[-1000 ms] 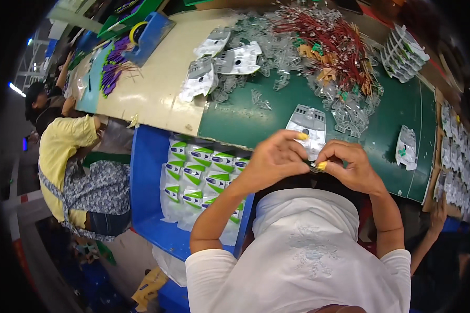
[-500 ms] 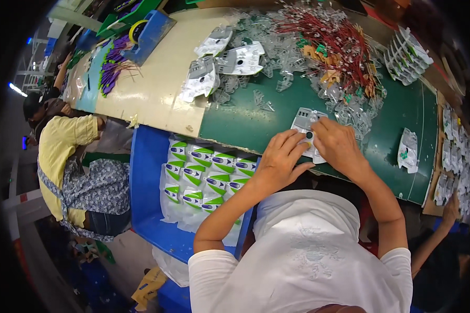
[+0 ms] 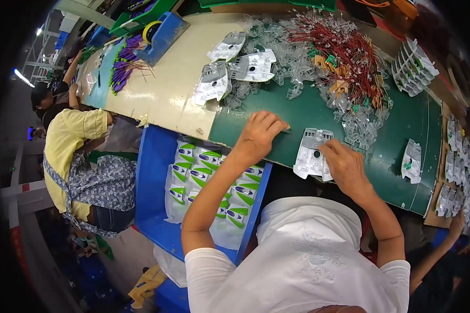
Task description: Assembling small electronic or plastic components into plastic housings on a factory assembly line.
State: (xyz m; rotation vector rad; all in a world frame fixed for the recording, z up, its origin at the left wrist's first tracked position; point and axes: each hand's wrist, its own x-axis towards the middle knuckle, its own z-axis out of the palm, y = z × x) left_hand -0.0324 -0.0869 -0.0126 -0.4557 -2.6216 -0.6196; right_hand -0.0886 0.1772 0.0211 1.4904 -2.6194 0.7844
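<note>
One grey-white shell (image 3: 309, 163) lay at the near edge of the green tabletop (image 3: 384, 159), long axis near-to-far; right hand (image 3: 347, 167), nearer, pinched its right side; left hand (image 3: 257, 137) apart leftward, fingers curled, hold unclear.

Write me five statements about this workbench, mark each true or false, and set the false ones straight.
1. The right hand is at the right edge of a white-and-grey housing. True.
2. The blue bin holds white-and-green parts. True.
3. The left hand is down inside the bin. False: it is over the green surface.
4. The blue dispenser stands to the right of the red wires. False: it stands to their left.
5. The red wires lie in neat, separate rows. False: they lie in a tangled heap.
</note>
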